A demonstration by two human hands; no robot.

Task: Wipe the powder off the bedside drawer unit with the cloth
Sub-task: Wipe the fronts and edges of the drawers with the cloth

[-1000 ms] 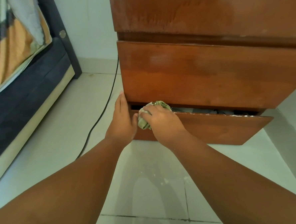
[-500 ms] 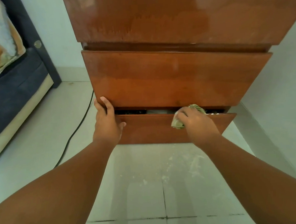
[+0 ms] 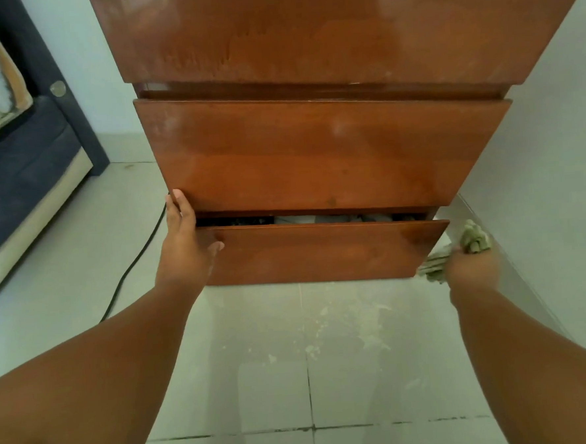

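Currently right hand [image 3: 472, 267] clamps cloth [image 3: 473, 240] just off bottom drawer's [image 3: 321, 251] right end; left hand [image 3: 187, 249] flat, fingers together, bracing its left end; better to press firmly along the rim.

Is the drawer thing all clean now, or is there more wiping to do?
Not quite. The bottom drawer front looks clean. The right hand grips the cloth at that drawer's right end; the left hand steadies its left end. Pale smudges remain on the upper fronts, and powder dots the floor.
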